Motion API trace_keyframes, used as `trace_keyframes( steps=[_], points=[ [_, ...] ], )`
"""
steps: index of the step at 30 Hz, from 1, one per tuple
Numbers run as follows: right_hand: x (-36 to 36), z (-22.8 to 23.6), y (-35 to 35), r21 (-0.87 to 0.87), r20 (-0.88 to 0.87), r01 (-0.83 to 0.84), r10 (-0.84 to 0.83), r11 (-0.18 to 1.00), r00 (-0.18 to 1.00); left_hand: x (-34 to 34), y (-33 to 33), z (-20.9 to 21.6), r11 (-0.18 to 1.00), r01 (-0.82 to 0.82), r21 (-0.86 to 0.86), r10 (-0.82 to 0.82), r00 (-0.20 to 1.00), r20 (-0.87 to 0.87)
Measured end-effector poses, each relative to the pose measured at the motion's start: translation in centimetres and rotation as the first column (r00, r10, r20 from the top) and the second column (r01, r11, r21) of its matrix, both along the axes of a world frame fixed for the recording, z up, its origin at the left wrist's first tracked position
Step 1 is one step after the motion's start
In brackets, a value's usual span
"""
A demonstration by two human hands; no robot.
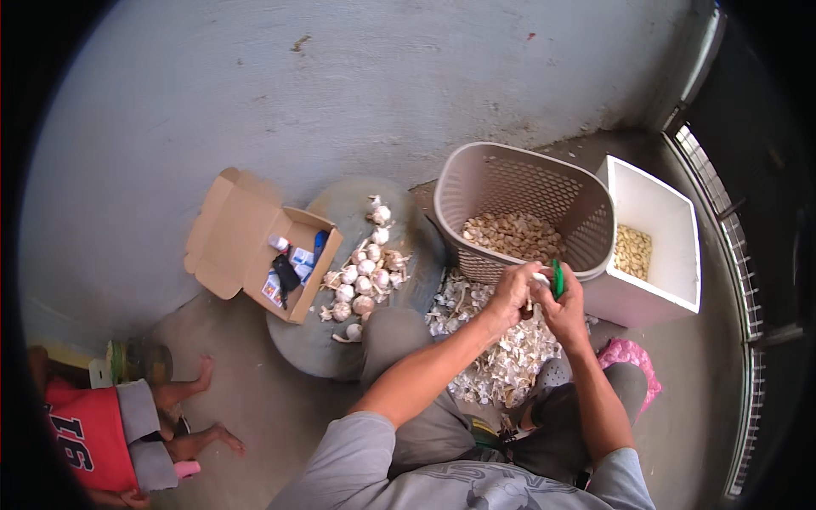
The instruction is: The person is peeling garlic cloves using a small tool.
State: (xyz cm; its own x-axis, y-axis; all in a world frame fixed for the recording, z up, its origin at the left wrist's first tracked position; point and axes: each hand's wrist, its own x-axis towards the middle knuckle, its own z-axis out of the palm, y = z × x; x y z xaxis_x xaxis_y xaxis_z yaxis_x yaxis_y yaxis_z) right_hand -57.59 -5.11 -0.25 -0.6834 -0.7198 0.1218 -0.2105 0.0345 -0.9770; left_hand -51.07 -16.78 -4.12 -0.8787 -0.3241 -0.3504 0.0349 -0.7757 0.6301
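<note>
Both my hands meet above the near rim of a beige perforated basket (586, 212). My left hand (512, 296) is closed around a garlic piece (541, 278), whose whitish end shows by the fingertips. Beside it, my right hand (563, 316) grips a small green-handled tool (558, 279); its working end is hidden by my fingers. Unpeeled garlic cloves (514, 234) cover the basket's bottom. Below my hands, a heap of papery garlic skins (506, 361) lies on the floor between my feet. Whole garlic bulbs (365, 268) are piled on a round grey-green surface (327, 353) to the left.
A white foam box (671, 221) with pale peeled cloves (632, 252) stands right of the basket. An opened cardboard box (229, 238) holding small items sits at left. A pink net bag (633, 361) lies by my right leg. Another person (93, 433) in red is at far left.
</note>
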Motion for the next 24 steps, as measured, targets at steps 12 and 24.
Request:
trace_keyframes(
  steps=[12, 24],
  points=[
    [0.5, 1.9, 0.3, 0.04, -0.214, 0.045, -0.035, 0.998, 0.976, 0.0, 0.2, 1.8, 0.997, 0.072, 0.002, -0.071, 0.988, 0.135],
    [-2.5, 3.2, 0.9, 0.043, 0.283, 0.037, -0.048, 0.998, 0.958, -0.5, 0.5, 2.6, 0.852, -0.045, -0.521, -0.004, 0.996, -0.094]
  ],
)
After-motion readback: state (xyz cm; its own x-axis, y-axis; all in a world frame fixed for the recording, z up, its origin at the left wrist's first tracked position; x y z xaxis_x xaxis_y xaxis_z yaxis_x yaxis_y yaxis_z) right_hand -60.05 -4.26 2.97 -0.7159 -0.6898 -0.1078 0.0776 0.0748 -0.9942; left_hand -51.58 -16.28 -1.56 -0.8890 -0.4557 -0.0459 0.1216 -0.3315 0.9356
